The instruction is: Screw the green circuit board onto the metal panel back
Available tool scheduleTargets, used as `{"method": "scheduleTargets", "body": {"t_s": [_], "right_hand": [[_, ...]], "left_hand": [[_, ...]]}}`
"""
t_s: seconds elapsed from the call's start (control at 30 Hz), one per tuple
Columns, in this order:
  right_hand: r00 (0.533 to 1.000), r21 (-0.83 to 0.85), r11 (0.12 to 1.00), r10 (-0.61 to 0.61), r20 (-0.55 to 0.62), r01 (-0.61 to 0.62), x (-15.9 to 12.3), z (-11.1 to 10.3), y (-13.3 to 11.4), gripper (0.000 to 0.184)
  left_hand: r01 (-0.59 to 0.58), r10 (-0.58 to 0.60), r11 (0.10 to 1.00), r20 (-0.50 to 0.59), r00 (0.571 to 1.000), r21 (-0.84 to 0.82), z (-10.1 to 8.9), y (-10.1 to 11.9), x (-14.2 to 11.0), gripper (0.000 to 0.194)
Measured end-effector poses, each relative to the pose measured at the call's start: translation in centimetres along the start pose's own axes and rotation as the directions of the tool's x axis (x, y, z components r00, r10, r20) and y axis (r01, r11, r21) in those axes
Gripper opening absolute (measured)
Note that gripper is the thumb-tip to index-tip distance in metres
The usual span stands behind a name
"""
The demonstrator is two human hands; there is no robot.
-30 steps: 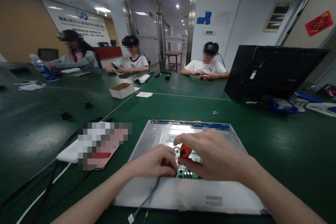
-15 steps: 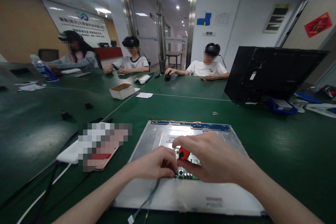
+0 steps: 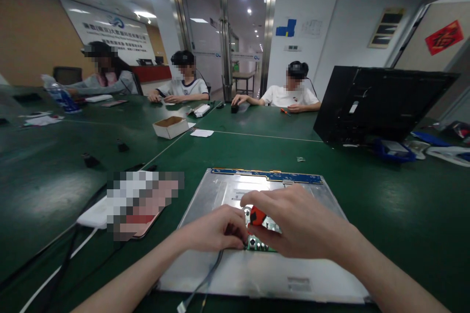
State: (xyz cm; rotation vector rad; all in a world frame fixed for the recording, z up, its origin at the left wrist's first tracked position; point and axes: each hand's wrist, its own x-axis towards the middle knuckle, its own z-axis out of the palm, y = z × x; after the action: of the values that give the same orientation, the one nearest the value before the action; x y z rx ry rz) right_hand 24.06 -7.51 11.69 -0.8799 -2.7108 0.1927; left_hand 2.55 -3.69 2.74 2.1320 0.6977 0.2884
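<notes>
A flat metal-backed display panel [image 3: 264, 274] lies before me, with a blue circuit strip [image 3: 271, 176] along its far edge. Near its middle sits a green circuit board [image 3: 261, 245], partly hidden by my hands. My right hand [image 3: 301, 222] grips the red-and-black handle of a screwdriver [image 3: 258, 216] over the board; its tip is hidden. My left hand [image 3: 220, 229] is closed at the board's left edge, fingertips pinched close to the screwdriver's lower end. What those fingers hold is hidden. A dark cable [image 3: 211, 271] with a white plug trails from under it toward me.
Left of the panel lie a pink phone [image 3: 156, 215], a white object [image 3: 93, 215] and cables. A small open box [image 3: 171, 128] stands farther off. A large black screen [image 3: 382, 102] and a blue tray [image 3: 394, 150] are at right. Three people sit across the green table [image 3: 257, 154].
</notes>
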Motion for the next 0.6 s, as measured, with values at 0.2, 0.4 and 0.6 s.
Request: {"method": "scheduleTargets", "body": {"t_s": [0.2, 0.4, 0.6], "right_hand": [[1.000, -0.013, 1.000, -0.001, -0.002, 0.001, -0.03, 0.06, -0.09, 0.024], [1.000, -0.030, 1.000, 0.003, -0.014, -0.004, 0.09, 0.33, 0.13, 0.023], [0.997, -0.101, 0.995, -0.032, -0.069, 0.025, 0.14, 0.59, 0.12, 0.014]], "left_hand": [[-0.009, 0.009, 1.000, -0.012, 1.000, -0.005, -0.10, 0.32, -0.03, 0.007], [0.011, -0.011, 1.000, -0.007, 1.000, 0.007, 0.02, -0.11, 0.00, 0.006], [-0.018, 0.018, 1.000, -0.003, 1.000, 0.000, -0.03, -0.10, -0.01, 0.007]]}}
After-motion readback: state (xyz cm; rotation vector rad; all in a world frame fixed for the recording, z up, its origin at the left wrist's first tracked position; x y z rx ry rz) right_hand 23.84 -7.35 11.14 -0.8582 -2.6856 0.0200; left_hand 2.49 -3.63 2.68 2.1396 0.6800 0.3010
